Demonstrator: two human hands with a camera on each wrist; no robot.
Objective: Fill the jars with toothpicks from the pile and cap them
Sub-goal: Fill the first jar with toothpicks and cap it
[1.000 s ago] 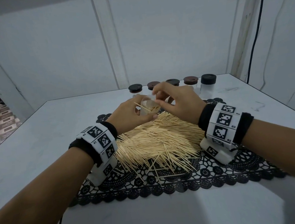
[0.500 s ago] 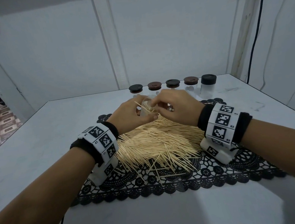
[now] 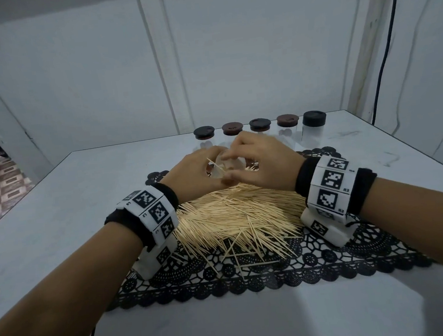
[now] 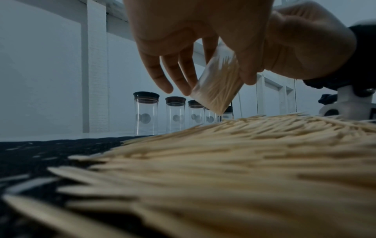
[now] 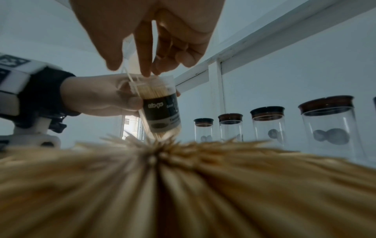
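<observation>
Toothpick jar (image 5: 160, 106), the small clear one with a dark label, sits in my left hand (image 3: 197, 176) above the far part of the pile (image 3: 235, 215). Its long axis is tilted: in the left wrist view (image 4: 217, 82) the base points down toward the pile and away from me, the mouth up under my palm. Toothpicks pack it lengthwise, along that same axis. My left grip is curled round the jar's body, thumb on one side, fingers (image 4: 183, 72) on the other. A single toothpick (image 3: 216, 167) slants across the outside of the jar, caught near my thumb.

My right hand (image 3: 263, 164) is over the jar's mouth, its fingertips (image 5: 145, 70) down on the toothpick ends at the rim. I cannot tell whether that grip is pinching any toothpicks or only pressing on them.

I see the pile spread over the middle of a black lace mat (image 3: 330, 260), with loose strays toward the mat's near edge. The mat lies on the pale desk (image 3: 58, 209), nearer its front edge.

Five capped clear jars (image 3: 260, 129) stand upright in a row along the desk's far edge, beyond both hands. A dark cable (image 3: 382, 54) runs down the wall past the far right corner.
</observation>
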